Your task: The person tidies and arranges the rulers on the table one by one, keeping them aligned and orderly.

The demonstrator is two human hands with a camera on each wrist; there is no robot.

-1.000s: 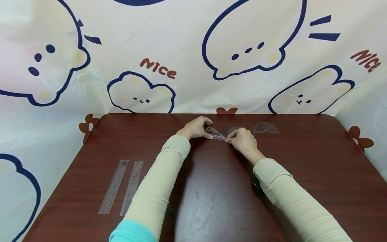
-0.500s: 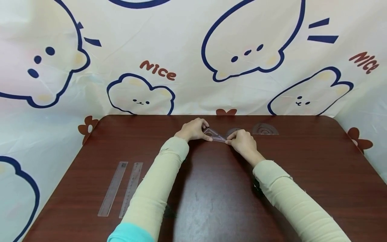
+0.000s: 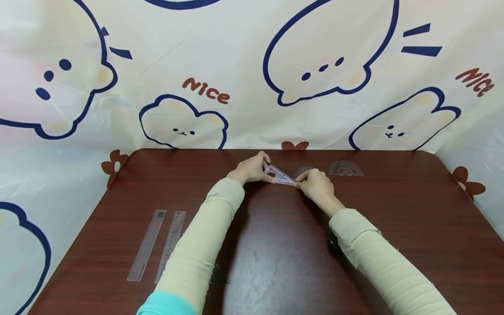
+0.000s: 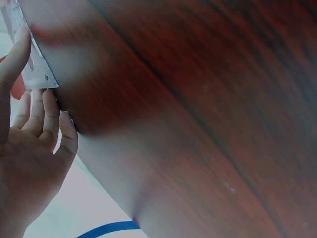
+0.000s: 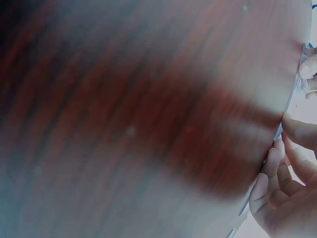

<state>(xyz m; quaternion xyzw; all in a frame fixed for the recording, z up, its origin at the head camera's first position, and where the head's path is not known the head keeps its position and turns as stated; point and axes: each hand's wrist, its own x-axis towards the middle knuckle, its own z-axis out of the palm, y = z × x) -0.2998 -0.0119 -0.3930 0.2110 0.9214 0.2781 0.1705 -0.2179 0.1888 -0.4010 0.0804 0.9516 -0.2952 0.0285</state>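
Near the far edge of the table, both hands hold a clear plastic set square (image 3: 282,177) between them. My left hand (image 3: 252,169) grips its wide end. In the left wrist view, the thumb (image 4: 17,57) lies over the face of the set square (image 4: 42,74), with the other fingers at its edge. My right hand (image 3: 316,187) pinches the pointed end between thumb and fingertips. In the right wrist view, the set square (image 5: 292,94) shows almost edge-on. Just behind the right fingers lies a clear protractor (image 3: 303,169), partly covered by that hand.
A second protractor (image 3: 345,168) lies right of the hands. Two clear straight rulers, one outer (image 3: 147,246) and one inner (image 3: 171,245), lie on the left of the brown table (image 3: 275,245); the left sleeve covers part of the inner one. A printed cloth (image 3: 244,61) hangs behind.
The set square has shifted slightly left with the left hand and shows more of its face, looking paler. The right hand keeps nearly the same place.
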